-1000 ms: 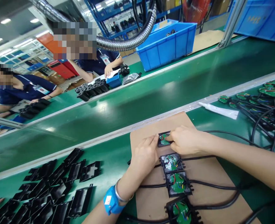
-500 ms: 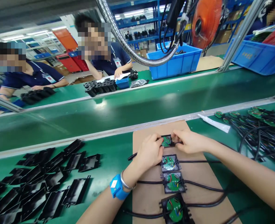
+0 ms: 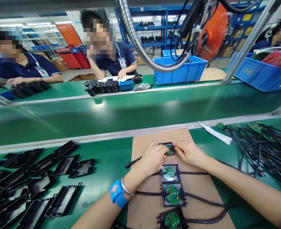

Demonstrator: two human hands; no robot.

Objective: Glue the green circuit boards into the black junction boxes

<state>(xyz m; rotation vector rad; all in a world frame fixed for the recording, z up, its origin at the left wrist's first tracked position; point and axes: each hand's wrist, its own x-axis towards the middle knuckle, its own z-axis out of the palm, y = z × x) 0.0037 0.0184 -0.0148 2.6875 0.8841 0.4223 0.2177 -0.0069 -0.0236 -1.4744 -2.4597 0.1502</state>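
A small black plastic housing with a green circuit board [image 3: 169,148] in it lies at the far end of a brown cardboard sheet [image 3: 140,143]. My left hand [image 3: 154,158] is closed on its left side, fingertips against the board. A black cable end [image 3: 132,162] sticks out to the left from under that hand. At the housing's right edge my right hand [image 3: 190,154] pinches the black cable, mostly hidden by the fingers. Nearer to me, a column of similar housings [image 3: 170,173] holds green boards with coloured wires, and black cables run out of their sides.
Several empty black housings [image 3: 64,200] lie on the green table at left. A white tube [image 3: 216,133] and a pile of cabled boards [image 3: 261,140] sit at right. Beyond the divider are co-workers, blue bins [image 3: 180,71], an orange fan [image 3: 211,35] and a hanging metal hose [image 3: 140,51].
The view has tilted and shifted slightly. My hands stay at the same housing; my right fingers have drawn in closer together at its right edge.
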